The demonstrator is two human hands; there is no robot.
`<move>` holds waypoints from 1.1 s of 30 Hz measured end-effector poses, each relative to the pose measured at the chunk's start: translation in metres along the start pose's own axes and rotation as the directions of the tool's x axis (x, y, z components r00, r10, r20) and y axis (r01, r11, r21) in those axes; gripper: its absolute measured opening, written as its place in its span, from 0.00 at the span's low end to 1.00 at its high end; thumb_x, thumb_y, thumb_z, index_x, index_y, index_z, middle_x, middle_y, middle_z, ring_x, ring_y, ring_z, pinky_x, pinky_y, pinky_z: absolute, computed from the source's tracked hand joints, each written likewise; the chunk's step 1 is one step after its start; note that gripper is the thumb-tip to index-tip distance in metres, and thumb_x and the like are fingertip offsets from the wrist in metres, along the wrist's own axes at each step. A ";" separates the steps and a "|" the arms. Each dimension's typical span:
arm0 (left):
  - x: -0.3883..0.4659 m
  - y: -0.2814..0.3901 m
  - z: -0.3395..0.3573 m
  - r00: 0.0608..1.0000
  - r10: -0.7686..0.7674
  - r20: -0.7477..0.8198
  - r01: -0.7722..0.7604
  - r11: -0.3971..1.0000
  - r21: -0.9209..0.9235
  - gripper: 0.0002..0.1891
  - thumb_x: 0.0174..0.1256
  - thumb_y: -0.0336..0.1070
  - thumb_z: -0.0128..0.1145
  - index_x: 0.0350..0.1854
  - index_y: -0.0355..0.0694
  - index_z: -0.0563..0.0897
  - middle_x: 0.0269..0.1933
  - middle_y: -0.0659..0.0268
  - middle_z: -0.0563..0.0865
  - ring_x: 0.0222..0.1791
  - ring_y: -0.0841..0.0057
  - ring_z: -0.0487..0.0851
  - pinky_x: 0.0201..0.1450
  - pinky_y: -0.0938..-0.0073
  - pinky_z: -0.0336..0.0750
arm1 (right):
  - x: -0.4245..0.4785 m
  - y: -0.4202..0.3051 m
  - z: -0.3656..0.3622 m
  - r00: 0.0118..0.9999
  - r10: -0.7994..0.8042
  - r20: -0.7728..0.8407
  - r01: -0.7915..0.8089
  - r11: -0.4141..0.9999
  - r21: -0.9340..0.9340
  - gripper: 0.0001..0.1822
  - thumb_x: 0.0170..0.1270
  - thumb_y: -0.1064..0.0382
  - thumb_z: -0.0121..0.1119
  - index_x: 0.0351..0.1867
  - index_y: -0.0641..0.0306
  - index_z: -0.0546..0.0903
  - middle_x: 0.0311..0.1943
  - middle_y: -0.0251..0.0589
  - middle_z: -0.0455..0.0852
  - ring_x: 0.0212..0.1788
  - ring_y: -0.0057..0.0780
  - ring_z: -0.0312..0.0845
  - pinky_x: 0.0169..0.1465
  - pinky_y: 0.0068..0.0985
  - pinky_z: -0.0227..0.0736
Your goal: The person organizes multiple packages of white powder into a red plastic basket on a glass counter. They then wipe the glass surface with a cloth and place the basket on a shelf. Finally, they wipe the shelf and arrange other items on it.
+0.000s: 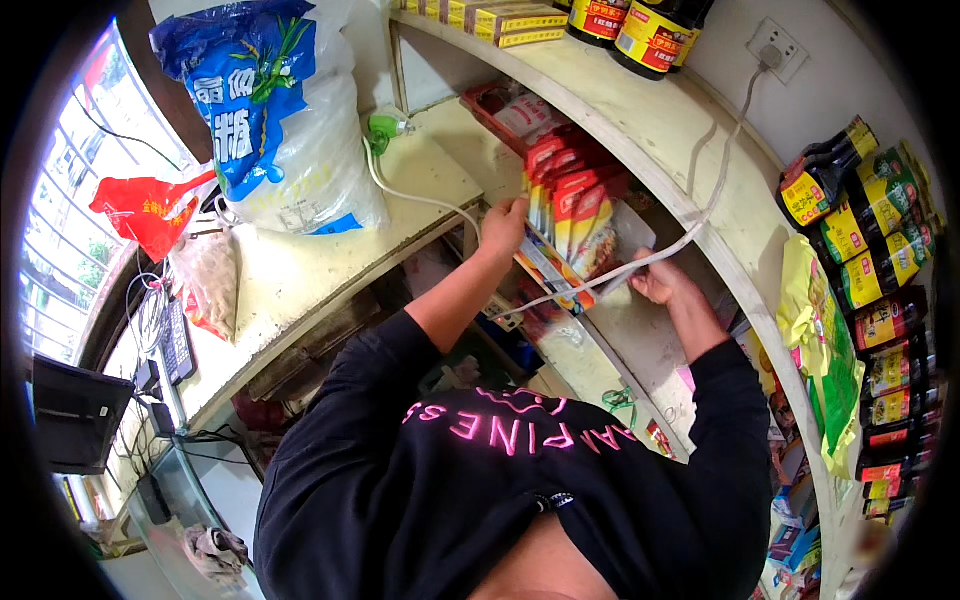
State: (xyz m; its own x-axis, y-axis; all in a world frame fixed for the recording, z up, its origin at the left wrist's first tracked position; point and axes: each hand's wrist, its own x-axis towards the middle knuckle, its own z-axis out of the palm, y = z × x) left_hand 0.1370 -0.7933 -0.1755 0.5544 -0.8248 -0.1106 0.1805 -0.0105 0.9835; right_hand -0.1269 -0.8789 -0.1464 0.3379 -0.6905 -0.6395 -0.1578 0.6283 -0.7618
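Observation:
My left hand (504, 225) grips the left end of a printed open carton (551, 270). Red, white and yellow packets (574, 206) stand in a row in and behind this carton, over a lower shelf. At their right side my right hand (654, 277) has its fingers curled at the edge of a piece of translucent plastic (621, 281); its fingertips are partly hidden. A white power cable (660, 255) crosses in front of the carton and over the fingers of my right hand. Behind the packets sits a red tray (491, 120) with more bagged goods.
A curved counter (712, 150) carries sauce bottles (649, 37), yellow boxes (517, 22) and a green-yellow bag (817, 345). The cable runs to a wall socket (776, 51). On the left counter (300, 277) stand a large blue-and-clear bag (300, 135), a keyboard (178, 341) and a green plug (386, 127).

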 end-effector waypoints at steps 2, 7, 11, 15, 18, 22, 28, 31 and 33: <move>0.006 -0.003 -0.004 1.000 -0.012 -0.012 0.012 1.000 0.010 0.22 0.61 0.49 0.49 0.39 0.30 0.80 0.30 0.58 0.83 0.31 0.72 0.79 0.38 0.73 0.70 | 0.032 -0.003 -0.008 0.999 -0.004 0.032 0.003 0.999 0.032 0.07 0.56 0.60 0.52 0.26 0.60 0.73 0.24 0.37 0.78 0.22 0.30 0.76 0.24 0.19 0.74; 0.006 0.010 -0.014 0.996 -0.030 -0.083 0.032 0.999 0.019 0.21 0.61 0.48 0.49 0.38 0.30 0.80 0.28 0.60 0.82 0.29 0.74 0.77 0.36 0.74 0.70 | 0.050 -0.024 0.021 0.996 -0.078 -0.052 0.075 0.996 -0.057 0.09 0.54 0.58 0.51 0.26 0.60 0.68 0.15 0.39 0.72 0.13 0.25 0.68 0.14 0.20 0.68; 0.033 -0.005 -0.018 0.989 0.042 -0.144 -0.047 0.998 -0.028 0.22 0.61 0.47 0.47 0.39 0.27 0.78 0.30 0.58 0.81 0.30 0.74 0.77 0.36 0.73 0.70 | 0.068 -0.026 0.032 0.991 -0.135 -0.024 0.135 0.991 0.013 0.08 0.53 0.59 0.53 0.22 0.57 0.69 0.14 0.35 0.72 0.12 0.25 0.68 0.15 0.17 0.69; 0.040 0.006 -0.018 0.990 0.079 -0.117 -0.096 0.986 -0.139 0.18 0.64 0.46 0.46 0.35 0.31 0.75 0.28 0.63 0.78 0.26 0.75 0.76 0.30 0.73 0.70 | 0.081 -0.032 0.039 0.992 -0.122 -0.024 0.119 0.988 -0.101 0.12 0.56 0.53 0.53 0.26 0.59 0.71 0.17 0.38 0.75 0.18 0.31 0.77 0.18 0.17 0.72; 0.043 -0.005 -0.014 0.982 0.177 -0.067 -0.187 0.959 -0.214 0.20 0.66 0.45 0.44 0.49 0.31 0.71 0.38 0.61 0.78 0.36 0.74 0.77 0.40 0.73 0.71 | 0.089 -0.020 0.030 0.978 -0.205 -0.038 0.201 0.977 -0.074 0.23 0.56 0.42 0.54 0.32 0.62 0.73 0.21 0.42 0.78 0.21 0.33 0.79 0.23 0.20 0.76; 0.017 -0.005 -0.017 0.974 0.220 -0.055 -0.226 0.962 -0.155 0.27 0.66 0.42 0.47 0.62 0.31 0.59 0.56 0.55 0.69 0.53 0.73 0.68 0.56 0.76 0.62 | 0.039 -0.007 0.056 0.971 -0.229 -0.061 0.233 0.971 0.059 0.27 0.64 0.41 0.42 0.49 0.63 0.71 0.35 0.46 0.78 0.33 0.31 0.79 0.43 0.30 0.77; -0.011 -0.004 -0.017 0.948 0.318 -0.025 -0.319 0.936 -0.147 0.30 0.64 0.33 0.52 0.64 0.33 0.54 0.59 0.55 0.65 0.57 0.72 0.66 0.58 0.76 0.61 | -0.013 0.088 0.046 0.811 -0.582 -0.061 0.584 0.801 0.129 0.16 0.63 0.61 0.53 0.49 0.68 0.73 0.30 0.37 0.79 0.33 0.23 0.76 0.40 0.18 0.73; -0.021 -0.004 -0.027 0.937 0.347 0.026 -0.342 0.933 -0.114 0.28 0.64 0.32 0.52 0.63 0.32 0.56 0.59 0.56 0.66 0.58 0.71 0.66 0.59 0.76 0.60 | -0.059 0.126 0.053 0.775 -0.592 -0.221 0.612 0.791 0.026 0.12 0.64 0.64 0.52 0.46 0.67 0.75 0.28 0.34 0.77 0.29 0.20 0.73 0.36 0.18 0.72; -0.032 -0.001 -0.038 0.915 0.385 0.119 -0.376 0.922 -0.091 0.27 0.64 0.32 0.52 0.62 0.32 0.58 0.60 0.56 0.66 0.59 0.72 0.66 0.59 0.75 0.61 | -0.087 0.147 0.051 0.767 -0.576 -0.282 0.605 0.796 0.021 0.09 0.64 0.64 0.52 0.41 0.67 0.75 0.24 0.31 0.75 0.25 0.17 0.70 0.31 0.17 0.69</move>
State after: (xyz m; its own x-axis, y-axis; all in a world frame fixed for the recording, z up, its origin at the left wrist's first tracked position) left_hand 0.1503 -0.7455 -0.1789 0.4802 -0.8263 0.2942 0.0323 0.3518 0.9355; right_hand -0.1318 -0.7085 -0.1974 0.0883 -0.9928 -0.0809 0.0989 0.0895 -0.9911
